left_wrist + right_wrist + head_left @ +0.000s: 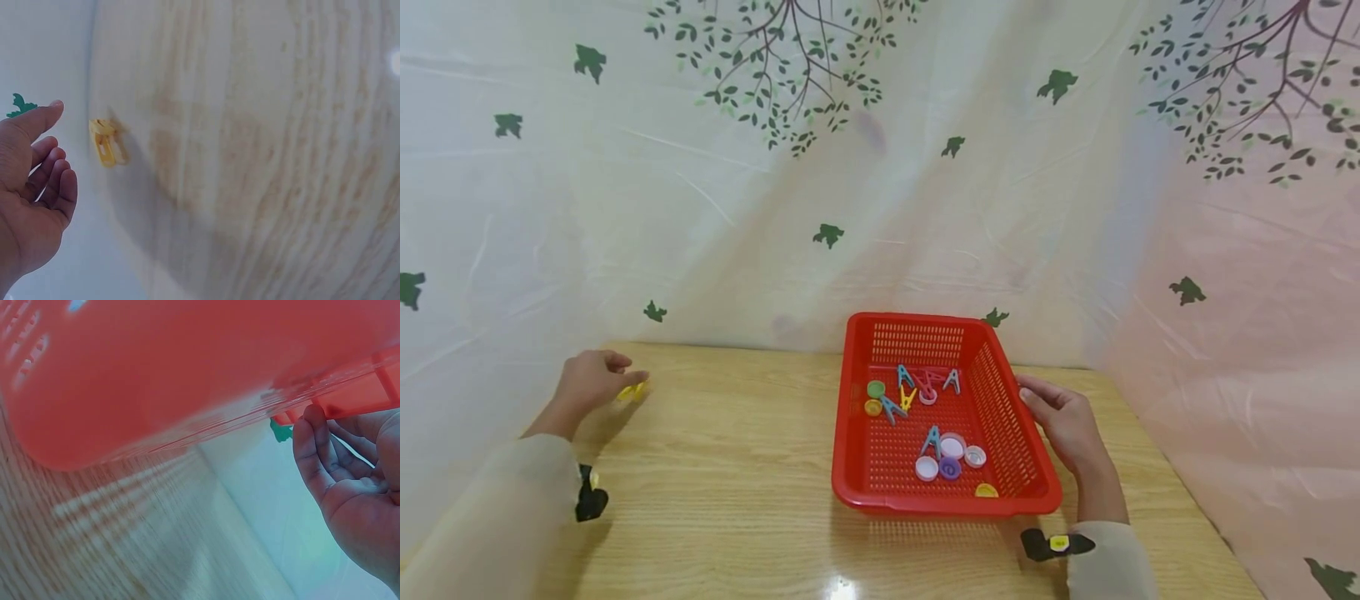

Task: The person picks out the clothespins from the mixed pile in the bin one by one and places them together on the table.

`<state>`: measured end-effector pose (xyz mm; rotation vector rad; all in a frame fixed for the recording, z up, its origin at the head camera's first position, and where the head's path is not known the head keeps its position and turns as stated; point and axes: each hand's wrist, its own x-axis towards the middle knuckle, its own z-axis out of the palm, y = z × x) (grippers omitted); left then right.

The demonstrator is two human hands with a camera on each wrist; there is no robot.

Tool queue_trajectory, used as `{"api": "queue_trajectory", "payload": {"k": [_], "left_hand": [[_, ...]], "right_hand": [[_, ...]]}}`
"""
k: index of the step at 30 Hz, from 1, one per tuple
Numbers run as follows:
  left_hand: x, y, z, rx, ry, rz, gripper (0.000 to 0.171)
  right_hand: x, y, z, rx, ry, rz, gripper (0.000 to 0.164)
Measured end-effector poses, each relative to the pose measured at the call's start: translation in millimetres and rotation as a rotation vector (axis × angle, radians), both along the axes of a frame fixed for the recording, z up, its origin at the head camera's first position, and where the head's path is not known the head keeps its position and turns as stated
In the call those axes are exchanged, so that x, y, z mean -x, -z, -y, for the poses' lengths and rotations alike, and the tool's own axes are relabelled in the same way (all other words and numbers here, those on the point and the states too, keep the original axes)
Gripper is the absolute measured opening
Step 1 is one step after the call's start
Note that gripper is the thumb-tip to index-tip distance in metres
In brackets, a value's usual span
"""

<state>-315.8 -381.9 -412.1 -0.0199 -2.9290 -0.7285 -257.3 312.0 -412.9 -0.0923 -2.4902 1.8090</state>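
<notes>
At the table's far left, my left hand (591, 383) hovers beside a yellow clothespin (633, 390). In the left wrist view, this clothespin (104, 144) lies on the wood, apart from the loosely bent fingers (45, 164). On the other side, my right hand (1063, 417) grips the right rim of a red plastic basket (917, 505). The right wrist view shows fingers and thumb at that rim, the basket wall (156, 375) filling the top. Inside lie blue clothespins (891, 408), a yellow clothespin (907, 398), pink ones (927, 382), and bottle caps, including a purple cap (950, 467).
A light wooden table (722, 467) carries the basket. Behind it hangs a pale curtain (737, 217) printed with leaves and branches, meeting the table's back edge. More curtain (1247, 358) stands along the right side.
</notes>
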Motion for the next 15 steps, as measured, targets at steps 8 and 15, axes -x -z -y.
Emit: {"api": "queue_trajectory", "payload": {"k": [8, 15], "left_hand": [[13.1, -22.4, -21.6, 0.010, 0.054, -0.028, 0.060], [28.5, -39.4, -48.3, 0.010, 0.118, -0.051, 0.056]], "right_hand": [[2.2, 1.3, -0.8, -0.003, -0.002, -0.001, 0.055], [1.3, 1.1, 0.1, -0.006, 0.011, 0.009, 0.054]]}}
